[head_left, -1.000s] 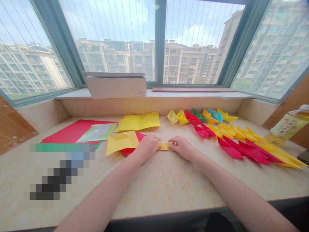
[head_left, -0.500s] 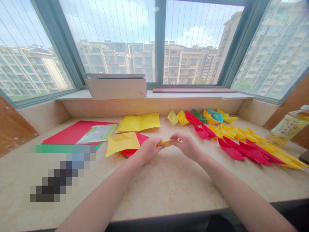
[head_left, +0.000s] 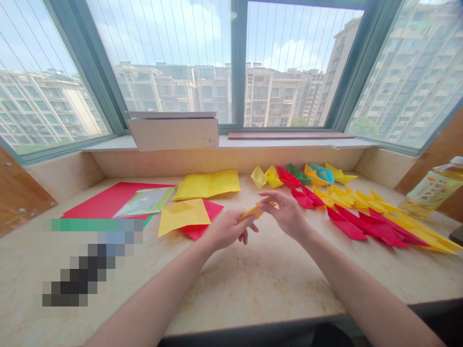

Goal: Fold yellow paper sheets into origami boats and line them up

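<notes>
Countertop (head_left: 253, 284) below; ylw paper (head_left: 252, 212) btwn hands.

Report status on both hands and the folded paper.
Left hand and right hand both gripping folded yellow paper, held above counter. Nothing between hands and paper. Folded paper boats off to the right.

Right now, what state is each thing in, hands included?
Left hand: pinching folded paper
Right hand: pinching folded paper
Folded paper: narrow, held up
Boats: folded, in rows
Yellow sheets: creased, lying open
Red sheets: flat, partly covered
Packet: lying flat
Box: lid slightly raised
Bottle: capped, liquid inside
Blurred item: cannot tell
</notes>
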A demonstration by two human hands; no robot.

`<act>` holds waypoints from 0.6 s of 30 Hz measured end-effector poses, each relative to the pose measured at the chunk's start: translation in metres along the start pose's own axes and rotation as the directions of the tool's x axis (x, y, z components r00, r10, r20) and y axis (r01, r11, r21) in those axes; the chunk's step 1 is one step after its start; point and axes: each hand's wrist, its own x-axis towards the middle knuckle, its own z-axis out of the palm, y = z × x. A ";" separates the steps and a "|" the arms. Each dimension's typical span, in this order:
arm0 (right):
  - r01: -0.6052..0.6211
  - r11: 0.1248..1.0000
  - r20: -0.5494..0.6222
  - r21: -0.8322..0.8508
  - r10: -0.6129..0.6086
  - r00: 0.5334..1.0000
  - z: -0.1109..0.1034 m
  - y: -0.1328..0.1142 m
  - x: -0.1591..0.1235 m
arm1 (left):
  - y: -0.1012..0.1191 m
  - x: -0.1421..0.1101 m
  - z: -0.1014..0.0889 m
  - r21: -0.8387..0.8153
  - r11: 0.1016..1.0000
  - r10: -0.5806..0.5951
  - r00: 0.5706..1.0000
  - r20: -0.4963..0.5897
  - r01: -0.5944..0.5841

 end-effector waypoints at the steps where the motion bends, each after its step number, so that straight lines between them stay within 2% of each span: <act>1: -0.001 1.000 0.003 -0.004 0.001 1.000 0.000 -0.002 0.000 | 0.000 0.000 0.000 0.031 0.999 -0.005 1.000 -0.027 0.006; 6: -0.005 0.996 0.011 -0.092 0.006 1.000 -0.001 -0.009 -0.002 | 0.001 -0.001 0.002 0.143 0.987 -0.050 0.992 -0.117 0.067; 10: -0.023 0.997 -0.025 -0.068 0.022 0.999 0.000 -0.009 -0.002 | 0.007 -0.003 0.003 0.148 0.986 -0.066 0.991 -0.113 0.082; 15: -0.031 0.999 -0.036 -0.022 0.030 0.999 -0.002 -0.010 -0.002 | 0.015 -0.006 0.004 0.087 0.996 0.013 0.995 -0.094 -0.005; 18: -0.049 0.998 -0.042 -0.028 0.048 0.998 -0.003 -0.011 -0.002 | 0.015 -0.004 0.004 0.027 1.000 0.011 0.999 -0.051 -0.010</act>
